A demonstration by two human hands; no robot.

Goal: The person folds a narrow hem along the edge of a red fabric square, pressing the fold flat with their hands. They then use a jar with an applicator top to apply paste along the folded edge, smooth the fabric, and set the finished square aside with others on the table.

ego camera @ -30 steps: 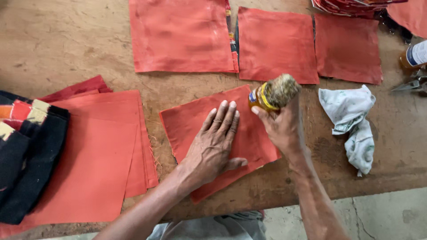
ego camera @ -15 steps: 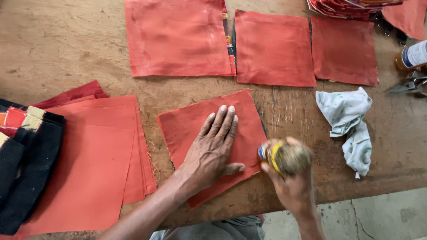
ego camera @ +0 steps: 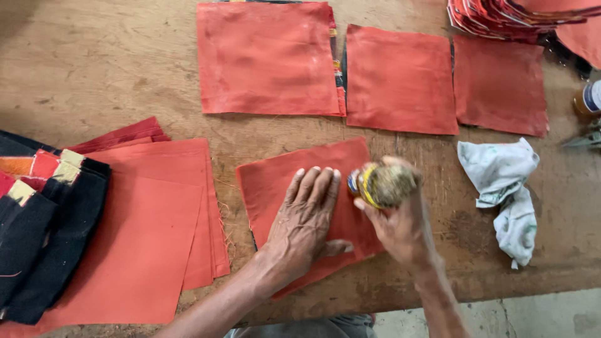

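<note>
Pinning the red fabric square flat on the wooden surface, the left hand lies open with fingers spread, probably so it won't slide. Right hand is wrapped around a small grimy bottle tipped sideways over the square's right edge; can't tell what's inside it.

— Red square? Lying flat, turned a little, pinned under the left hand, edges frayed.

— And the jar? Gripped in the right hand, tipped on its side, yellow band round it, crusted and grimy, just above the square's right edge.
</note>
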